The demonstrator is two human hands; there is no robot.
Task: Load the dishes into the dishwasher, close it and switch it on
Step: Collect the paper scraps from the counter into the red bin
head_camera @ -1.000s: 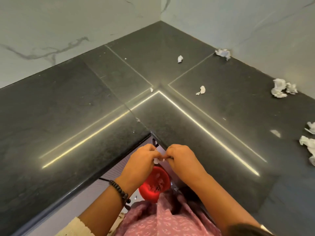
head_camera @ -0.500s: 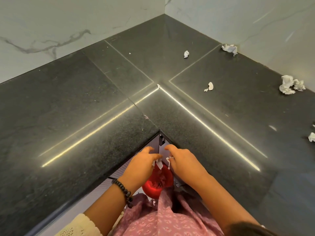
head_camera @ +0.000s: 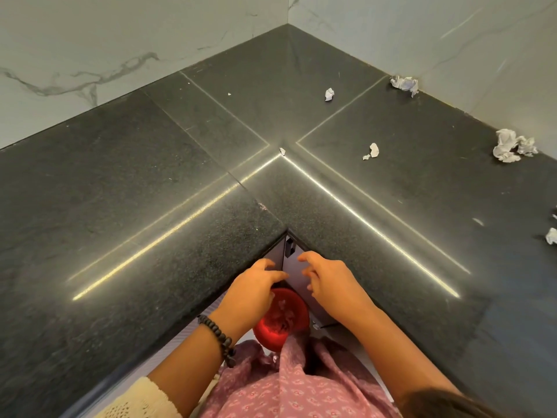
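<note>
Down at six o'clock, both hands hang past the inner corner edge of the L-shaped surface [head_camera: 168, 224], over a red round bowl [head_camera: 281, 319] with white scraps in it. Left hand [head_camera: 253, 292] and right hand [head_camera: 331, 282] are apart, fingers loosely curled, empty. Dark speckled stone, polished, with thin seams and bright light streaks, lies broad and bare toward nine o'clock. Crumpled white paper wads [head_camera: 514, 145] dot the two o'clock side along the marbled wall [head_camera: 90, 49].
</note>
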